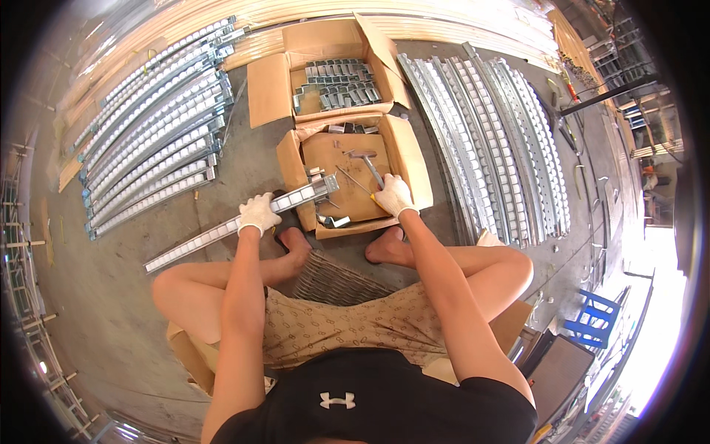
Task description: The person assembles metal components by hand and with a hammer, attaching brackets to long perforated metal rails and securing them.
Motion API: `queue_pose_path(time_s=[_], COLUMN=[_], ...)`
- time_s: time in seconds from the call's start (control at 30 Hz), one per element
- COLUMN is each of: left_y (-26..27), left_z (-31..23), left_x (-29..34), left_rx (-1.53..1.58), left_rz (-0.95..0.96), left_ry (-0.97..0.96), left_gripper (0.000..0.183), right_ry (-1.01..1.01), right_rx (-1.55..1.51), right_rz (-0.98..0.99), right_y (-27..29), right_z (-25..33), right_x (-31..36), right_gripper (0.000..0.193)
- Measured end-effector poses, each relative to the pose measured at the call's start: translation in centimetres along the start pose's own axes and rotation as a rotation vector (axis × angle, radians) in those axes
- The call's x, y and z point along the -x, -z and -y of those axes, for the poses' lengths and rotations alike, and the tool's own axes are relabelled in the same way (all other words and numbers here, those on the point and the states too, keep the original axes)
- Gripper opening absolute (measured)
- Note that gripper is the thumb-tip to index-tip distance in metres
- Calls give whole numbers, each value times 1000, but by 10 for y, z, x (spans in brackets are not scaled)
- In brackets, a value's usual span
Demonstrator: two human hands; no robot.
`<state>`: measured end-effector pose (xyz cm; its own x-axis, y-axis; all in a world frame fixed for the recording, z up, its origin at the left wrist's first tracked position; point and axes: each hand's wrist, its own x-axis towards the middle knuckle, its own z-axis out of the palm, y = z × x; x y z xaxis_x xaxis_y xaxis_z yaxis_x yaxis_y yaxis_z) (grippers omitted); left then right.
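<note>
My left hand (258,214), in a white knit glove, is closed round a metal roller track (214,234) lined with white rollers. The track slants from the lower left up to the near box, its far end over the box's left edge, where a metal bracket (319,182) sits. My right hand (395,195), also gloved, grips the handle of a hammer (364,156) above the cardboard. A thin rod with a yellow end (358,182) runs to the same hand; whether my fingers hold it too, I cannot tell. Loose bent metal brackets (334,221) lie at the box's near left corner.
Behind the near cardboard box (416,164) stands another open box (268,90) with rows of metal brackets (344,83). Roller tracks lie in groups at left (157,140) and right (484,140). Long wrapped strips (458,33) span the back. A blue plastic stool (593,318) is at right.
</note>
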<state>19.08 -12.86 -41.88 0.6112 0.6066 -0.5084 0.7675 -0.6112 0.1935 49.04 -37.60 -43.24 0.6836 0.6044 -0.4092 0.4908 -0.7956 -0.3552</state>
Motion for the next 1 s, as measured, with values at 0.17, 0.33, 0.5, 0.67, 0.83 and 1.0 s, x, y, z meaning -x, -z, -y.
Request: queue_pose_path(time_s=[0.17, 0.33, 0.5, 0.67, 0.83, 1.0], left_y=[-14, -22, -22, -20, -5, -5], left_z=[-25, -17, -18, -18, -20, -13], left_x=[10, 7, -1, 4, 15, 23], left_rx=[24, 79, 110, 117, 147, 162], left_rz=[-95, -137, -141, -201, -212, -187], left_ry=[-73, -92, -102, -111, -140, -124], left_gripper=[80, 74, 67, 61, 59, 60], right_ry=[-230, -158, 0, 84, 200, 288], right_rx=[254, 194, 146, 216, 17, 93], right_rz=[105, 122, 113, -84, 96, 19], right_y=[-30, -23, -6, 0, 74, 159], right_z=[30, 16, -6, 3, 39, 72], right_x=[-12, -23, -27, 4, 16, 29], right_gripper=[81, 58, 42, 26, 30, 32])
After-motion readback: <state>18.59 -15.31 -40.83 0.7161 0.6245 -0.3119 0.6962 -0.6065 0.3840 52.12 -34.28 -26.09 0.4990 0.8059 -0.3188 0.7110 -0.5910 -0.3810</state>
